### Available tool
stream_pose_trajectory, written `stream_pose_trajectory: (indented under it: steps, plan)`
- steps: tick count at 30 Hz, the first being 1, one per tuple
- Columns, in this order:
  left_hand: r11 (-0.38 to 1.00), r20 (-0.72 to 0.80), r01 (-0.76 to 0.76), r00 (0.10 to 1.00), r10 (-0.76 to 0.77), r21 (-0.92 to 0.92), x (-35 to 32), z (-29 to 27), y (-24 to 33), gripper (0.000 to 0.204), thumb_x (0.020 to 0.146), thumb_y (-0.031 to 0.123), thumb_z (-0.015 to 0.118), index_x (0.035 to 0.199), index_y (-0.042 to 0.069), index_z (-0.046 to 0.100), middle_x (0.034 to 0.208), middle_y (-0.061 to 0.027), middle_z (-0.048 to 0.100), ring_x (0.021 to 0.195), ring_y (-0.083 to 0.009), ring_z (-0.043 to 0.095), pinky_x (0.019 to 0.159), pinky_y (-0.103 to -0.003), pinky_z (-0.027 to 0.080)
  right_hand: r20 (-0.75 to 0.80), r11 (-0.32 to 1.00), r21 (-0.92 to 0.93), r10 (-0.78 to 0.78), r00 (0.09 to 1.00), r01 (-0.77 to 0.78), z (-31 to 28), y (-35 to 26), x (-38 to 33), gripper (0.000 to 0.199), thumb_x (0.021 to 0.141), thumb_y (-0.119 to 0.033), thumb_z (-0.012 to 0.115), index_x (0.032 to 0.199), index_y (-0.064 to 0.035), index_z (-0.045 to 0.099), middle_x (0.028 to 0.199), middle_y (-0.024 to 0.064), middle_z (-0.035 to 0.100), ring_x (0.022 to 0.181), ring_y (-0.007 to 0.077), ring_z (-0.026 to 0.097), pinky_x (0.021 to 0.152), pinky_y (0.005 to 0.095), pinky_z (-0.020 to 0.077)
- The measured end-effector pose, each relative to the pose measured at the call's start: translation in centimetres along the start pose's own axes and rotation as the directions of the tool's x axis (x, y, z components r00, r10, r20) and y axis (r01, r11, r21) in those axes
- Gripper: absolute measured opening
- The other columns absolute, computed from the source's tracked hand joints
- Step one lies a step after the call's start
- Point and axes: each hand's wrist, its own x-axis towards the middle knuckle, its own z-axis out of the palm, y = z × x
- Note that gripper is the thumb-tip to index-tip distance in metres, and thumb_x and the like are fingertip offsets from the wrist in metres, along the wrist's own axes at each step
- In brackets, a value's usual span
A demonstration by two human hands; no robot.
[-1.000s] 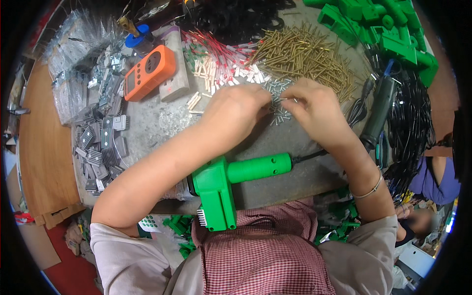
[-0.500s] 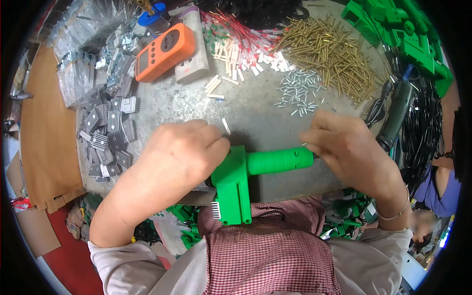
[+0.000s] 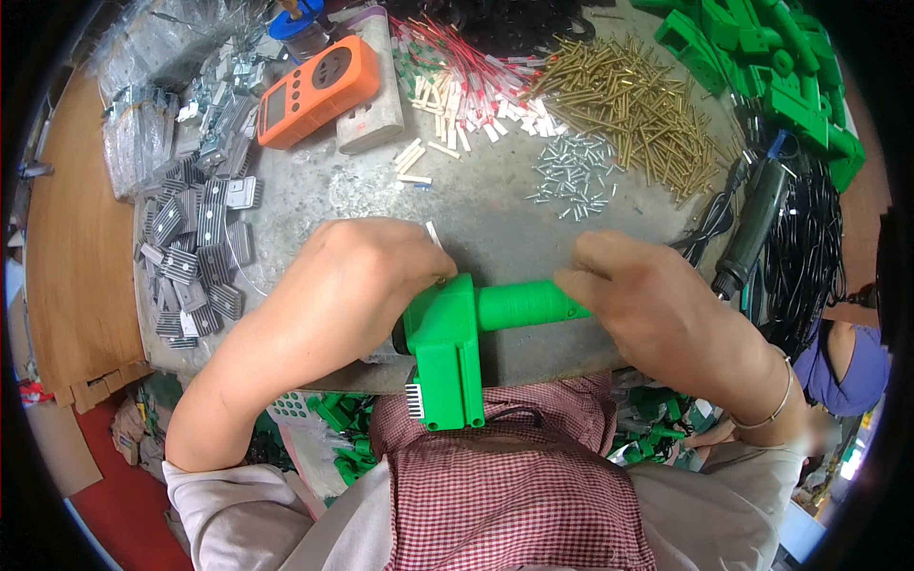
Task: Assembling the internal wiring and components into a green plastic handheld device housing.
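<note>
A bright green plastic housing with a round handle lies at the table's near edge, the handle reaching right. My left hand is closed around the housing's upper left side, fingertips mostly hidden. At the handle's right end, my right hand has its fingers pinched together over the side with small holes. Whatever is in that pinch is hidden behind the fingers. Small silver screws lie in a loose pile beyond my right hand. A small white strip shows beside my left fingers.
Long brass-coloured screws are heaped at the back right. Red-wired parts, an orange meter and finned metal pieces lie farther left. A dark power screwdriver and black cables are at right, below green housings.
My right hand has moved left onto the handle's end, covering one hole. The thin silvery piece seen at its fingertips is now hidden. My left hand keeps its hold on the housing.
</note>
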Motion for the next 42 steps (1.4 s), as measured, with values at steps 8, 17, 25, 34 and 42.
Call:
stream_pose_trajectory:
  steps: [8, 17, 25, 34, 42]
  plan:
    - [0.982, -0.09, -0.135, 0.985, 0.148, 0.135, 6.2, 2.5, -1.8, 0.016, 0.077, 0.002, 0.068, 0.092, 0.002, 0.069, 0.085, -0.0152, 0.067, 0.082, -0.0353, 0.066, 0.074, -0.043, 0.053, -0.288, 0.985, 0.172, 0.03, 0.957, 0.021, 1.1, 3.9, 0.9, 0.014, 0.081, 0.0, 0.064, 0.094, -0.0001, 0.066, 0.083, 0.0132, 0.061, 0.077, 0.033, 0.06, 0.069, 0.0398, 0.0488]
    - [0.93, -0.085, -0.196, 0.969, 0.232, 0.31, 10.8, 5.8, -1.1, 0.023, 0.074, -0.001, 0.063, 0.097, 0.0, 0.062, 0.082, -0.019, 0.065, 0.083, -0.0392, 0.066, 0.074, -0.047, 0.054, -0.509, 0.984, 0.093, 0.177, 0.843, -0.15, 2.5, 7.3, 2.6, 0.015, 0.083, -0.009, 0.068, 0.096, -0.0003, 0.068, 0.09, 0.0178, 0.069, 0.083, 0.0383, 0.066, 0.074, 0.0432, 0.0528]
    - [0.956, -0.235, -0.143, 0.95, 0.205, 0.257, 9.3, 5.1, -1.5, 0.014, 0.074, 0.002, 0.066, 0.088, 0.001, 0.065, 0.088, -0.0159, 0.065, 0.09, -0.0369, 0.064, 0.078, -0.043, 0.053, -0.295, 0.792, 0.467, 0.559, 0.775, -0.393, 1.3, 4.7, 0.6, 0.012, 0.085, -0.011, 0.073, 0.088, 0.0003, 0.068, 0.072, 0.0063, 0.066, 0.061, 0.0092, 0.061, 0.056, 0.0257, 0.0467]
    - [0.962, -0.129, -0.084, 0.99, 0.051, -0.259, -4.7, 1.4, 3.5, 0.018, 0.069, 0.013, 0.083, 0.077, 0.006, 0.069, 0.076, -0.0047, 0.064, 0.073, -0.0233, 0.061, 0.064, -0.035, 0.048, -0.183, 0.811, 0.585, 0.116, 0.976, 0.013, 4.7, -6.1, -2.3, 0.015, 0.082, -0.009, 0.072, 0.088, -0.0039, 0.06, 0.079, 0.0085, 0.061, 0.07, 0.0291, 0.063, 0.059, 0.0368, 0.0515]
    - [0.983, -0.271, -0.044, 0.963, -0.005, -0.176, -10.0, 5.5, 4.1, 0.024, 0.063, 0.012, 0.083, 0.08, 0.006, 0.068, 0.077, -0.0042, 0.058, 0.067, -0.0214, 0.055, 0.057, -0.033, 0.043, -0.239, 0.929, 0.357, -0.008, 0.971, 0.095, 7.5, -8.0, -0.9, 0.018, 0.084, -0.015, 0.071, 0.085, -0.0062, 0.055, 0.072, 0.0061, 0.052, 0.061, 0.0217, 0.059, 0.05, 0.0346, 0.0475]
